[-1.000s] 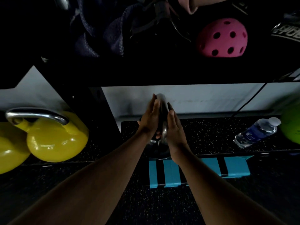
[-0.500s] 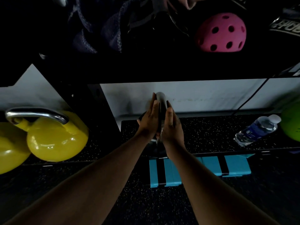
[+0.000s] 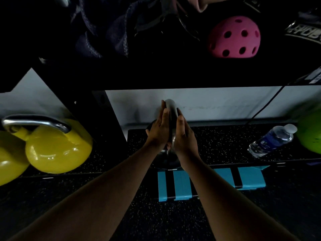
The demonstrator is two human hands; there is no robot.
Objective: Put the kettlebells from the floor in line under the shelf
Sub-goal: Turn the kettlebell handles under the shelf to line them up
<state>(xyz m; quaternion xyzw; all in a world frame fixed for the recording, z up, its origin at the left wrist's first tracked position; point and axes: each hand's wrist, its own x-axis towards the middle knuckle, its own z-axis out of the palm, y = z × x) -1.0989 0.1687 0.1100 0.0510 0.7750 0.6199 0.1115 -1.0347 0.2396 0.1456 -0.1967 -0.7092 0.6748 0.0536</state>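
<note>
Kettlebell [image 3: 167,158], dark and hard to make out, stood on the speckled black floor [image 3: 217,141] beneath the shelf [image 3: 173,73], its steel handle [image 3: 171,106] rising against the pale wall [image 3: 217,103]. The left hand [image 3: 159,129] and right hand [image 3: 184,136] were flat against the handle from either side, fingers straight and held together, palms facing each other with the metal sandwiched between them. Just in front of the bell, strips of blue tape [image 3: 181,183] marked the floor. Off to the left, past a black upright, a yellow kettlebell [image 3: 57,148] sat under the shelf, touching a second yellow one [image 3: 9,160] at the frame's edge. To the right a water bottle [image 3: 271,140] lay on its side beside a green ball [image 3: 311,133]. On the shelf sat a pink perforated ball [image 3: 233,37].
</note>
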